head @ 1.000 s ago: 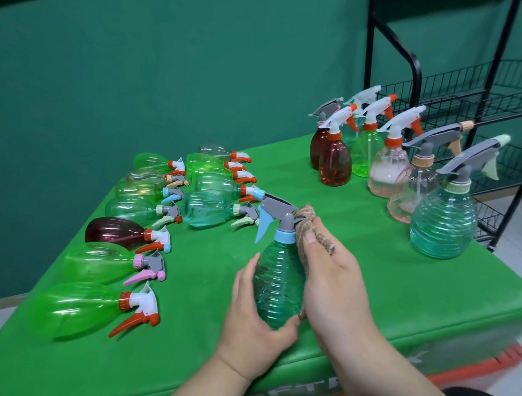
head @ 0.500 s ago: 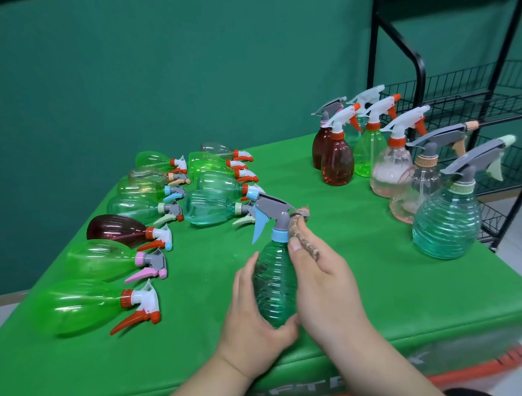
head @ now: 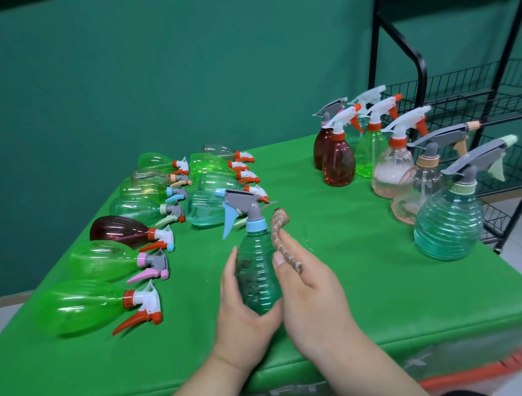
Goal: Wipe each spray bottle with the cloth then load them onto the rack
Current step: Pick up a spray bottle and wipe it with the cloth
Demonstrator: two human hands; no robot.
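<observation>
Your left hand (head: 243, 314) grips the lower body of the teal ribbed spray bottle (head: 258, 275), which stands upright just below the centre of the frame, on the near part of the green counter (head: 344, 254). Its grey and blue trigger head points toward the left. Your right hand (head: 313, 293) lies against the bottle's right side, thumb on the ribs. It pinches the brownish cloth (head: 280, 235) (rolled into a thin strip) between thumb and forefinger. The strip's upper end sticks up past your fingertips, just beside the bottle's blue collar; whether it touches the bottle there cannot be told.

At the left of the frame the lying bottles (head: 114, 259) rest on the counter in rows. They are mostly green, with one dark red, and their trigger heads point toward the right. At the right the standing bottles (head: 395, 169) cluster upright: two red, one green, some pinkish and clear, and a round teal one nearest the counter's right edge. Behind them, at the upper right, stands the black wire rack (head: 469, 84).
</observation>
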